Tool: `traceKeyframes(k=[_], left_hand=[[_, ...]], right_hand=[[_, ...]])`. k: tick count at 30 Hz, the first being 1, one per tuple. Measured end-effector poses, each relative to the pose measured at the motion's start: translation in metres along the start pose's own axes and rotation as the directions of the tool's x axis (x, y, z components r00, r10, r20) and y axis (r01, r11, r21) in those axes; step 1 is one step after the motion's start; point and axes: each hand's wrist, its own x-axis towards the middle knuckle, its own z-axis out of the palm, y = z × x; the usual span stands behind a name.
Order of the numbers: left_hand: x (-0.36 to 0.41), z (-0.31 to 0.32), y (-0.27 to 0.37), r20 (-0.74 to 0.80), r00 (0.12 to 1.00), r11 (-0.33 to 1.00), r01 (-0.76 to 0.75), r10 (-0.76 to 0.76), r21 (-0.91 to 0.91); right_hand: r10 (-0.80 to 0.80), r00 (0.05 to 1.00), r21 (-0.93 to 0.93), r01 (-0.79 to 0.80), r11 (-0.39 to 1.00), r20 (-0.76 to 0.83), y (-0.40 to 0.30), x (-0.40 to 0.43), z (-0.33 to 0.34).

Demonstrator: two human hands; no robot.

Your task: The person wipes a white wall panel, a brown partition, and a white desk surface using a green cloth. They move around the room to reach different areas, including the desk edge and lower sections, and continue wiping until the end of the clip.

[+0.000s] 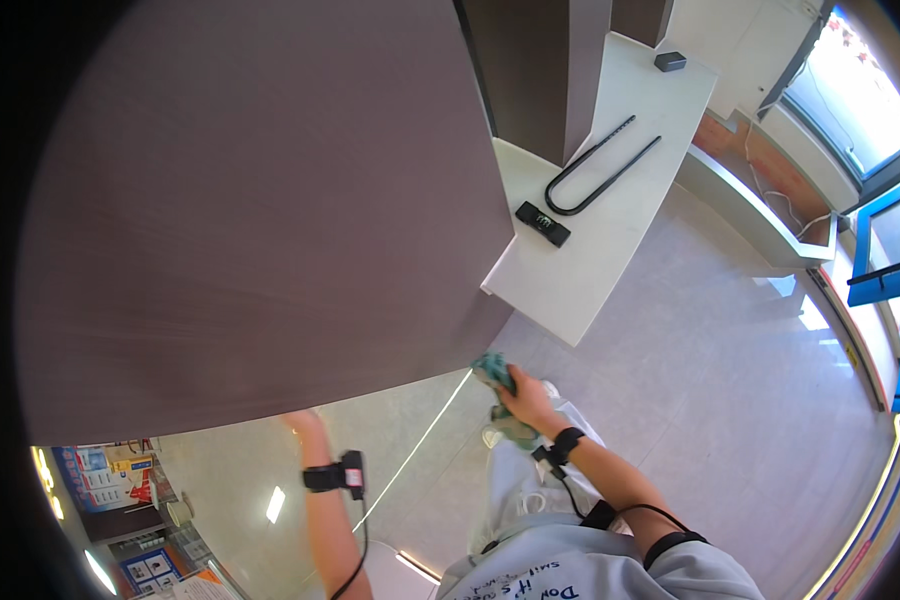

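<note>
My right hand [529,400] grips a crumpled teal-green cloth [490,367], part of which hangs below the fingers. The cloth is at the lower right corner of a large brown wood-grain panel [270,210]; whether it touches cannot be told. My left hand [304,424] is blurred at the panel's lower edge, farther left, with the fingertips partly hidden. On a white ledge [570,292] beside the panel lie the black U-shaped shackle [596,180] of a bike lock and its separate black combination lock body [543,224].
A small dark grey block [670,61] sits at the ledge's far end. Blue-framed glass doors [889,240] stand at the right, near a low white-edged box [765,202] containing white cables. Grey floor tiles [690,360] spread below. Printed boards [112,480] appear at lower left.
</note>
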Motion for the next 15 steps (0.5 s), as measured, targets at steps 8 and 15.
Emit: traceKeyframes(k=[8, 15], left_hand=[[-0.227, 0.058, -0.087, 0.494, 0.563, 0.743, 0.577, -0.662, 0.339], [-0.237, 0.187, -0.036, 0.767, 0.331, 0.814, 0.416, -0.55, 0.404]], right_hand=[[0.101, 0.966, -0.051, -0.117, 0.992, -0.238, 0.073, 0.007, -0.189], [0.073, 0.987, -0.324, -0.116, 0.939, -0.142, 0.061, 0.044, -0.197]])
